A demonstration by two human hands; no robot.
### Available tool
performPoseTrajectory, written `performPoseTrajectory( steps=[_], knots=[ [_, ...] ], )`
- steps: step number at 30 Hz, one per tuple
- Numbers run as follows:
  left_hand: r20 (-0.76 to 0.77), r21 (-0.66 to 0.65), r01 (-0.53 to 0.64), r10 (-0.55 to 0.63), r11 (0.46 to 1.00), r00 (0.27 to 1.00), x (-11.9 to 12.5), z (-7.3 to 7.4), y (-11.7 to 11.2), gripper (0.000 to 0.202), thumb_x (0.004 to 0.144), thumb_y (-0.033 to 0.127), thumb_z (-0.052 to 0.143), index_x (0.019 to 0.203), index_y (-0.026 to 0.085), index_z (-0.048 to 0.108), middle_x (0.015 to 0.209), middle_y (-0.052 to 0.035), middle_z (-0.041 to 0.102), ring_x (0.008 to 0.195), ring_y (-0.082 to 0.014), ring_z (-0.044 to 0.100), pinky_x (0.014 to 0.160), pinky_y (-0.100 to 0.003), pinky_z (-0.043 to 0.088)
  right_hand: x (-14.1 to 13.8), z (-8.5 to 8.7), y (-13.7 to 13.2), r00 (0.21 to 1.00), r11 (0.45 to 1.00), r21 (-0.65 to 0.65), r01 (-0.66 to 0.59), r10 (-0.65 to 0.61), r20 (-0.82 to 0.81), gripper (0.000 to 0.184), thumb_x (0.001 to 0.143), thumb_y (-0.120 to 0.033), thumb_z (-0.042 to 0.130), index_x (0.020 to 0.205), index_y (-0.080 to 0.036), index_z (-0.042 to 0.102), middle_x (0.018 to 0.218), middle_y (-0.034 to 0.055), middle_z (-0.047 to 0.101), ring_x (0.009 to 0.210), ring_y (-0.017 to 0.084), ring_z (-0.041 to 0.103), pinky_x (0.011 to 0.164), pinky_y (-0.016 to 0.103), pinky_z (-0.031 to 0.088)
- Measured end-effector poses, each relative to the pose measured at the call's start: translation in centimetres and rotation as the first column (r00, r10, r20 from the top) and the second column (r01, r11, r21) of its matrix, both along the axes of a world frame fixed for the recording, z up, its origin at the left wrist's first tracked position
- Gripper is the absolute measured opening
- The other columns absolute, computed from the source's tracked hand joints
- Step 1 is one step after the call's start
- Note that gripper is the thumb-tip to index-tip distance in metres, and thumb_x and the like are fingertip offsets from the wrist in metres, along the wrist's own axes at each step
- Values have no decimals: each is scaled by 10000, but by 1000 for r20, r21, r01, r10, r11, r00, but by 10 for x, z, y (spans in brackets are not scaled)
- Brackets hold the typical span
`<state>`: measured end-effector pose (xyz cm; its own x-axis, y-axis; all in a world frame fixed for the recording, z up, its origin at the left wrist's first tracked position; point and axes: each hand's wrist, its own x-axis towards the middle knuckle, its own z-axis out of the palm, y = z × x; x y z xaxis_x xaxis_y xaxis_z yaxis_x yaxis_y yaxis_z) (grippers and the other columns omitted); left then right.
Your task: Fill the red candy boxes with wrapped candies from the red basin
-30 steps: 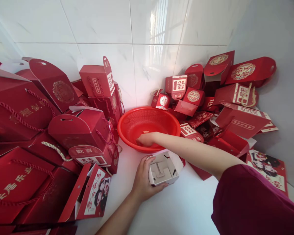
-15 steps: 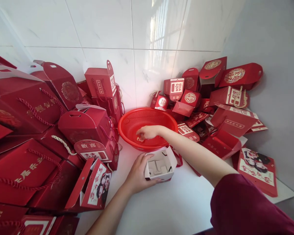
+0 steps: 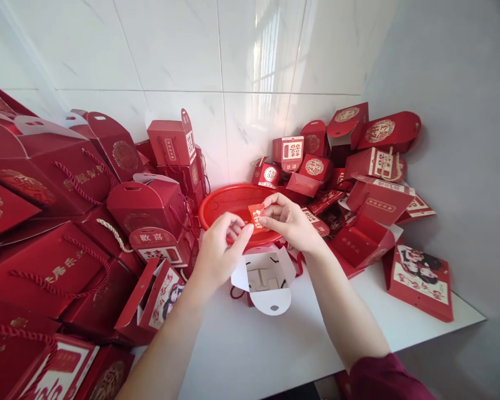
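A small red wrapped packet [image 3: 256, 216] is held up between both hands, just above an open white-lined gift box [image 3: 264, 280] on the white table. My left hand [image 3: 220, 250] pinches the packet's left edge with thumb and forefinger. My right hand [image 3: 289, 222] pinches its right side. Behind the hands sits a red plastic basket [image 3: 225, 200]; what lies in it is hidden.
Piles of red gift boxes with rope handles [image 3: 66, 194] crowd the left side. More red boxes [image 3: 358, 166] are heaped at the back right against the tiled wall. The white table's front right edge [image 3: 441, 333] drops off near a grey wall.
My right hand has come out of the basket holding a red packet. My left hand has let go of the open box and risen to meet the packet. The view has tilted down slightly.
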<state>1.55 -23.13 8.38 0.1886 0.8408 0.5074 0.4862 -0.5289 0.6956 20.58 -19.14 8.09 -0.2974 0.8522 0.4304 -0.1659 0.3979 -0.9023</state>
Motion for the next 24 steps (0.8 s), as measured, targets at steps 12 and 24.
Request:
performPoseTrajectory(
  steps=[12, 24],
  knots=[
    [82, 54, 346, -349, 937, 934, 22, 5, 66, 337, 1026, 412, 382, 761, 204, 378, 689, 45, 374, 628, -107, 369, 607, -244, 326, 3, 1, 11, 983, 1000, 1, 29, -29, 184, 356, 899, -502, 636, 775, -185, 533, 629, -31, 574, 538, 93, 549, 523, 221, 442],
    [99, 79, 370, -377, 926, 921, 20, 3, 74, 340, 1033, 426, 378, 778, 205, 419, 671, 40, 493, 580, -102, 467, 588, -240, 392, -4, -8, 17, 987, 992, 127, 1, -21, 159, 248, 997, -433, 498, 969, -204, 589, 802, -5, 540, 699, 120, 507, 654, 253, 429]
  ],
)
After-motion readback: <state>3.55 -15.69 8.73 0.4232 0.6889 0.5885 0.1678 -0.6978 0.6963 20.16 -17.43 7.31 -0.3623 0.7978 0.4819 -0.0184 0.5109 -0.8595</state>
